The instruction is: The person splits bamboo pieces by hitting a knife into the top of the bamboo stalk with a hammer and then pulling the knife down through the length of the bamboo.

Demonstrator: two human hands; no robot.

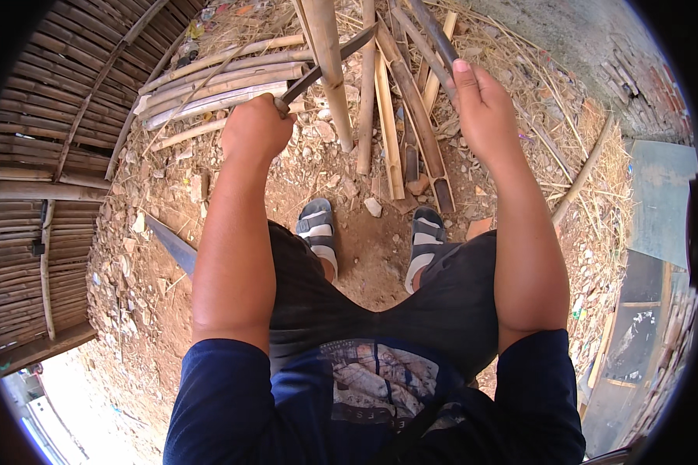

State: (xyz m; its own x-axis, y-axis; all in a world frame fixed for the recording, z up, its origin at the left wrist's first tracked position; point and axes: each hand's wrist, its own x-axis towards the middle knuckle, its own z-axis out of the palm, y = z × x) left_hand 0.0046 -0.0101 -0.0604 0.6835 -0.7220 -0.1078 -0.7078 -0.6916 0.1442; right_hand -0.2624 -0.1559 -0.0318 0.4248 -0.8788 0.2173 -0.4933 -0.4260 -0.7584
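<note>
Left hand: the left hand is clenched in a fist around the handle of a long knife, one blade, dark and slightly curved, running up and to the right from the fist.

Blade: the knife's edge passes behind one upright bamboo pole, pale and thick, which stands just right of the fist; whether steel bites into cane cannot be told.

Right hand: the right hand is wrapped around one dark, narrow bamboo strip, thumb raised along it, at the top of the leaning bundle.

Split bamboo: about five split lengths lean together between the two hands, their lower ends resting on the dirt just ahead of the feet.

Feet: two grey sandals, one on each foot, planted on the bare earth below the bundle.

Stack on the ground: about six whole bamboo canes lie side by side to the left of the fist.

Second blade: one flat dark blade-like piece lies on the ground beside the left forearm.

Surroundings: a woven bamboo panel fills the left edge; dry straw and stones litter the ground to the right.
</note>
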